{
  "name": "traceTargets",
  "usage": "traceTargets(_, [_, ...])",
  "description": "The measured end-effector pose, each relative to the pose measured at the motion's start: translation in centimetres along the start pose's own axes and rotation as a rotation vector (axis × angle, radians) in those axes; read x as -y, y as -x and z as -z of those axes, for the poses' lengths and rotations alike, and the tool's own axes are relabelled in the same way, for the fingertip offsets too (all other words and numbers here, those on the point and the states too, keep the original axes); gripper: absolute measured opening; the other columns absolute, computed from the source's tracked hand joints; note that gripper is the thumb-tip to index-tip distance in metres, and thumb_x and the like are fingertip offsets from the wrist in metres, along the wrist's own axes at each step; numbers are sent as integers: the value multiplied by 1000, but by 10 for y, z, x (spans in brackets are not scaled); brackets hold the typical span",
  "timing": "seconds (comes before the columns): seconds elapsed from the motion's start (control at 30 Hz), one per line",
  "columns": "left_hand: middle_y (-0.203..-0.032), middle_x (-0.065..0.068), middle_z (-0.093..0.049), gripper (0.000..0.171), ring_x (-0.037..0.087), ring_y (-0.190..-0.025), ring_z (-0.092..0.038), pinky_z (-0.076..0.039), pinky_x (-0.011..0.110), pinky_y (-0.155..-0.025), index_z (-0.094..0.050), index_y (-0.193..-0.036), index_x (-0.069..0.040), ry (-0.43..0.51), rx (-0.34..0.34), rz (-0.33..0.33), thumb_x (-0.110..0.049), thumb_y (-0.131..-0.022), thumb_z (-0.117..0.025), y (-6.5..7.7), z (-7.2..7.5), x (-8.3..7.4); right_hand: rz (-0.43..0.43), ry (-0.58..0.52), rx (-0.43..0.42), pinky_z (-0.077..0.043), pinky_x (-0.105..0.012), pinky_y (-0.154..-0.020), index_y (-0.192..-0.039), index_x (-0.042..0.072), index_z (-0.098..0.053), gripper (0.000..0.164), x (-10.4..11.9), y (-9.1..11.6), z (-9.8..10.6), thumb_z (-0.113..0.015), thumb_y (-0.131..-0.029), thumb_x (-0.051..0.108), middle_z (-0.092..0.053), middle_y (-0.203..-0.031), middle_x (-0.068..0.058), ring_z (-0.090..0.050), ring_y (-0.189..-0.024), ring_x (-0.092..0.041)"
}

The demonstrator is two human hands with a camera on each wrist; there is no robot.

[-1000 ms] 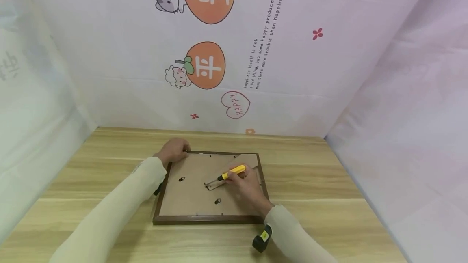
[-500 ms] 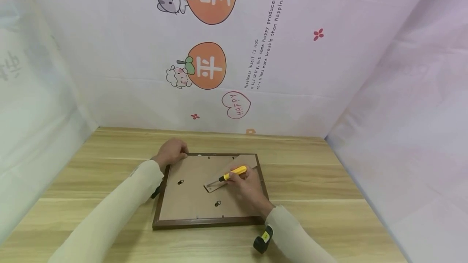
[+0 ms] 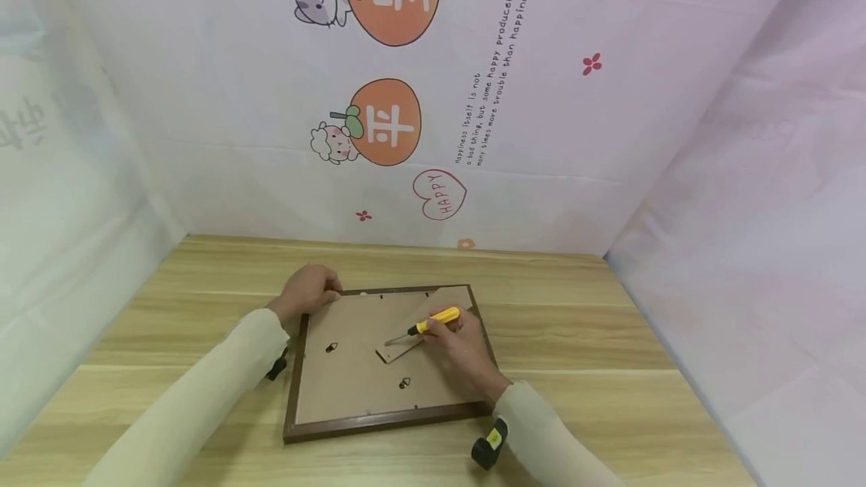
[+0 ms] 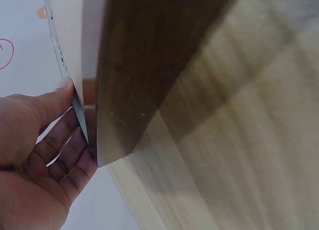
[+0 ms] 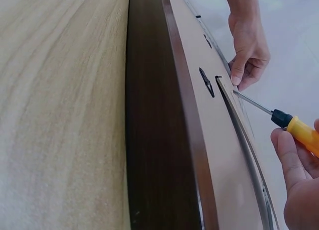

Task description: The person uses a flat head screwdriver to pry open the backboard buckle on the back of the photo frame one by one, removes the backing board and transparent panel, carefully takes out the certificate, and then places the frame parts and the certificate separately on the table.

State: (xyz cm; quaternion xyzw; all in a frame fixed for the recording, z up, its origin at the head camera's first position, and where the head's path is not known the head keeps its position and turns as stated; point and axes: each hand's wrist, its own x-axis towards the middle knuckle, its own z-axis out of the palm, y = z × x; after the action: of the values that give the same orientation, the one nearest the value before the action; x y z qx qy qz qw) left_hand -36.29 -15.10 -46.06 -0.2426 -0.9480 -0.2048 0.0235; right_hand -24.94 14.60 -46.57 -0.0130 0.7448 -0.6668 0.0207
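A brown picture frame [image 3: 379, 421] lies face down on the table, its tan backing board [image 3: 338, 397] upward. At its far left corner my left hand [image 3: 307, 291] grips the edge; the left wrist view has the thumb on the back and the fingers curled at the rim. My right hand [image 3: 463, 344] holds a yellow-handled screwdriver [image 3: 443, 316] above the board. Its shaft points left and down at the end of a slim stand leg [image 3: 399, 346], which lies slantwise on the backing. In the right wrist view the screwdriver's tip seems to be at that leg.
Two black hanging hooks [image 3: 331, 347] sit on the backing, and small dark tabs line its edges. The wood-grain table [image 3: 575, 322] extends around the frame. White printed cloth [image 3: 541, 194] hangs behind, with plain cloth at both sides.
The picture frame has turned a little, its left side coming toward me. My left hand has moved left and nearer with it. The screwdriver's tip has shifted slightly right; the right hand barely moved.
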Motion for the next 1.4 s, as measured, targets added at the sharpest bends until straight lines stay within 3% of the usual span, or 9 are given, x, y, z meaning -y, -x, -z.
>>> traceTargets(0.3, [-90,9,-74,6,25,-83,-68,-57,44,-79,-73,-89,-7,21,-20,23,-11,-88,-70,15,-1,1,13,13,-1,-59,-30,-87,-121,-6,-54,30,1,2,1,-61,-96,9,-65,-116,-20,-70,-100,-21])
traceTargets(0.5, [-85,4,-73,7,17,-75,-65,-56,38,-72,-74,-90,-7,40,-25,38,-13,-88,-70,27,-2,2,19,16,6,-59,-29,-87,-120,-2,-54,28,1,1,2,-62,-96,10,-64,-116,-20,-69,-101,-20])
traceTargets(0.9, [-80,0,-72,7,13,-71,-64,-55,32,-68,-75,-85,-10,85,-12,94,-17,-85,-74,46,-2,-5,45,-19,-6,-58,-39,-91,-119,-8,-54,29,-2,-2,1,-62,-95,6,-65,-113,-20,-70,-98,-22])
traceTargets(1.3, [-74,-3,-69,7,9,-66,-60,-52,28,-64,-73,-82,-11,134,-19,112,-17,-82,-76,60,-5,-11,39,-34,-10,-58,-36,-90,-121,-8,-54,30,-4,-1,2,-61,-95,7,-64,-115,-19,-70,-100,-22])
traceTargets(1.4, [-73,-3,-68,6,9,-65,-59,-51,27,-63,-72,-81,-12,164,-8,141,-17,-81,-76,64,-5,-14,34,-39,-7,-58,-36,-91,-121,-8,-54,30,-4,-1,2,-62,-95,7,-64,-115,-18,-70,-100,-22])
